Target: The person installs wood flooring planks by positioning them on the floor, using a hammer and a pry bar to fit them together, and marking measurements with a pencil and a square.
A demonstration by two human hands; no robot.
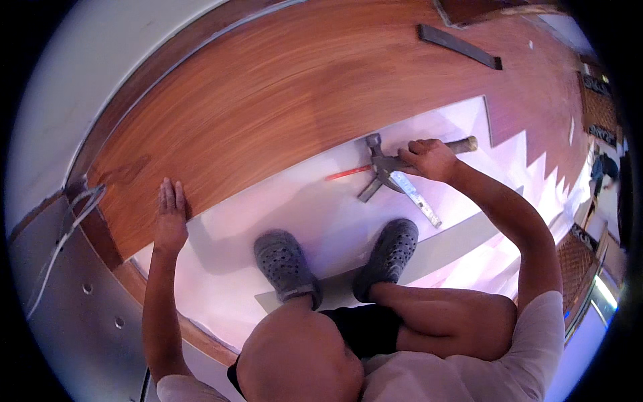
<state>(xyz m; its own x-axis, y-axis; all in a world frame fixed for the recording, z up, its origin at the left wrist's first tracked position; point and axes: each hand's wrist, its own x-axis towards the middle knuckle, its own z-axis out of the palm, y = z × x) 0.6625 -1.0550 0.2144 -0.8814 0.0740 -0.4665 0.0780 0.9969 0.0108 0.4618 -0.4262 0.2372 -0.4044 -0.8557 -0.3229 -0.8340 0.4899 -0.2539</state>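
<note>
Fingers straight, my left hand [171, 213] lies flat on the brown wood-look flooring [268, 127], close to the edge of the laid planks. My right hand [432, 159] is wrapped round the handle of a claw hammer [383, 161]. The end of the handle sticks out past my fist, and the hammer head is over the pale underlay [228, 234], beside the plank edge. Next to the head lie a thin red stick-like piece [347, 173] and a narrow whitish marked strip [418, 201], whose kind I cannot make out. The hammer partly covers both.
My feet in dark clogs [284, 262] are on the underlay and a grey strip. A long dark bar [459, 47] lies on the planks at far right. The plank ends form a stepped edge there. Left, a white cable [61, 244] runs by a metal panel [100, 305].
</note>
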